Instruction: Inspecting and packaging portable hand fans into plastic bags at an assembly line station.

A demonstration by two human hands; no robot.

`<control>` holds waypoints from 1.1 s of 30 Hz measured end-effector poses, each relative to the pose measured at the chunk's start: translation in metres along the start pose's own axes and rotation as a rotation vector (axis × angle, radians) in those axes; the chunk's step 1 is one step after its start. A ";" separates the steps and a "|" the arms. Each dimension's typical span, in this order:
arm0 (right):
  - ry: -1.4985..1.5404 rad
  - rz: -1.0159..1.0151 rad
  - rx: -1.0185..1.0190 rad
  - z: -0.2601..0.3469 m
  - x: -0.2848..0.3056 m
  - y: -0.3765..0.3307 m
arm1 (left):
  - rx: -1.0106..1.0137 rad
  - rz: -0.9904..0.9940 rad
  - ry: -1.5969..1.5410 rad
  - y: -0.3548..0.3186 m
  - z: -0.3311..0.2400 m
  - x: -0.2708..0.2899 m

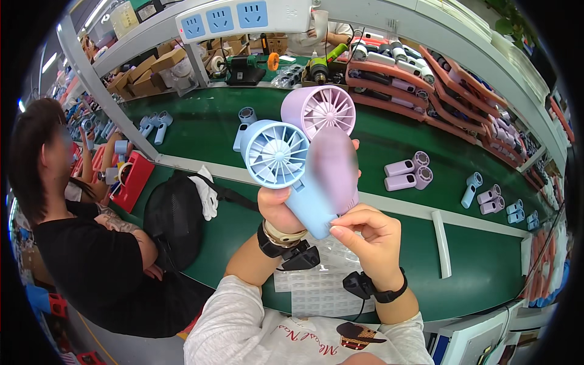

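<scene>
My left hand (278, 210) is closed round two handheld fans held side by side. The light-blue fan (277, 155) faces me, its round head tilted to the upper left and its handle slanting down to the right. Behind and to its right is the purple fan (319, 115); a blur covers much of its handle. Fingertips show past its right edge. At the lower end of the blue handle, the thumb and forefinger of my right hand (371, 234) are pinched together. Whatever they hold is too small to make out. Sheets of small printed labels (325, 292) lie below my hands.
A black bag (173, 219) and a white glove (208, 194) lie left, beside a seated person (91, 255). More purple fans (409, 173) and blue fans (471, 188) stand on the green bench (389, 243). Stacked pink trays (389, 91) and an overhead power strip (243, 18) are beyond.
</scene>
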State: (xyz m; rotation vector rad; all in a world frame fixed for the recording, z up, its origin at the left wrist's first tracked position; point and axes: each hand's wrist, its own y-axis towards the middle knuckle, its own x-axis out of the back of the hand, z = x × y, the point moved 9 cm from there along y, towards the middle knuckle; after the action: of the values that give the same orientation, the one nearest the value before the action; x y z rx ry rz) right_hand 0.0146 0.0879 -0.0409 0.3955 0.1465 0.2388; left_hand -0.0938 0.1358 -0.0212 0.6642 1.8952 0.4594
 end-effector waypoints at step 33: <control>-0.835 0.146 -0.051 0.007 0.038 0.004 | 0.157 -0.041 0.065 0.016 0.031 0.034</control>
State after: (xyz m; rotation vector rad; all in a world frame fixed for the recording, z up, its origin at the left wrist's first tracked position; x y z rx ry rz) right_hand 0.0515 0.0982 -0.0364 0.4280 -0.7094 0.2036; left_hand -0.0718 0.1704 -0.0478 0.7192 2.0171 0.3115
